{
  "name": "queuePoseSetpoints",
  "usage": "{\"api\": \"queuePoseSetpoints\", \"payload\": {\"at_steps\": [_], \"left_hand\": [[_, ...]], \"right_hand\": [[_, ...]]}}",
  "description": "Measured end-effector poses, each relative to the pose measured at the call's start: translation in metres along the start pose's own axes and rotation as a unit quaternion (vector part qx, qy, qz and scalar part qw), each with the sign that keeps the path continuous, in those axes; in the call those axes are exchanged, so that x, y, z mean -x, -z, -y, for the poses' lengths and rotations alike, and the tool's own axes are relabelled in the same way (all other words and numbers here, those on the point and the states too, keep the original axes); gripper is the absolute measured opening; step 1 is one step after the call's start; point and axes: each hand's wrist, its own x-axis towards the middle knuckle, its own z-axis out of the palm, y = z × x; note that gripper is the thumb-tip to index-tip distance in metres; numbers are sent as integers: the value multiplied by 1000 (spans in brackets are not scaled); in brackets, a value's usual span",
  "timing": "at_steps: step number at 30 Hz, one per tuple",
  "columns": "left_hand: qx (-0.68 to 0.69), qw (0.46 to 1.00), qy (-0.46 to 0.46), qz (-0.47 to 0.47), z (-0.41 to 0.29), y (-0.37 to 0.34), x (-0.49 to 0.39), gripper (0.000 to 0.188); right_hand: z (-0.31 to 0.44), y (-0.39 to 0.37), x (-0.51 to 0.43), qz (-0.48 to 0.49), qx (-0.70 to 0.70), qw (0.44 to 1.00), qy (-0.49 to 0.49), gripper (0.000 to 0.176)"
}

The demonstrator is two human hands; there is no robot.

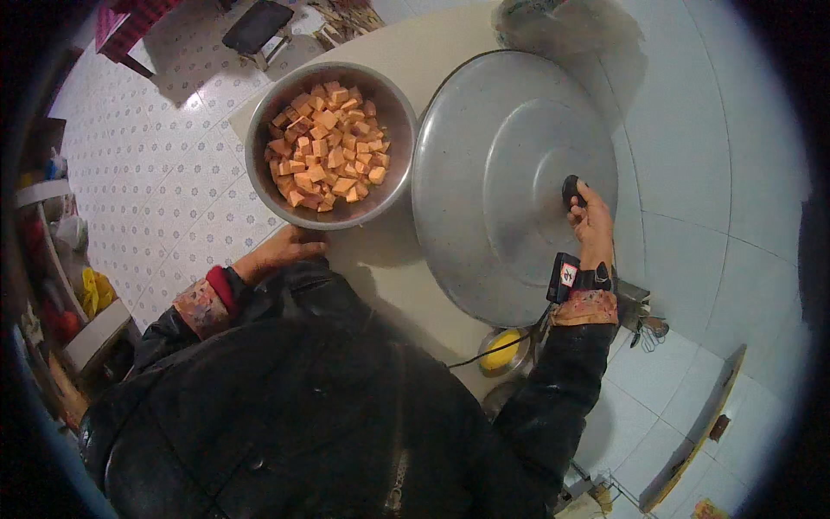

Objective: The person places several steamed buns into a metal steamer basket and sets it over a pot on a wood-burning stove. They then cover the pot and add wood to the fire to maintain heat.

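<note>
My right hand (591, 224) grips the black knob (571, 190) of a large round metal lid (480, 175). The lid spans the right part of the counter; whatever is under it is hidden. To its left stands a stainless steel bowl (259, 185) holding many cubes of an orange root vegetable (334, 152), likely sweet potato. My left hand (282, 250) is just below the bowl's near rim, close to the counter's edge. Its fingers are partly hidden and blurred, and I cannot tell whether they touch the bowl.
Close to my right forearm sits a small metal bowl with something yellow (500, 351) inside, a black cable (486, 355) running past. A tiled wall (681, 156) bounds the right side. Left are the patterned floor (175, 181), a dark-topped stool (258, 27) and a cluttered shelf (45, 191).
</note>
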Motion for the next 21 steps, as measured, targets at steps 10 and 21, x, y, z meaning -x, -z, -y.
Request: {"api": "queuePoseSetpoints", "payload": {"at_steps": [10,21], "left_hand": [[9,1000,2,-18,0,5,12,33],[-117,993,-1,-12,12,12,16,25]], "right_hand": [[2,2,-8,31,-11,999,-5,22],[-7,19,29,86,-76,993,-13,32]]}}
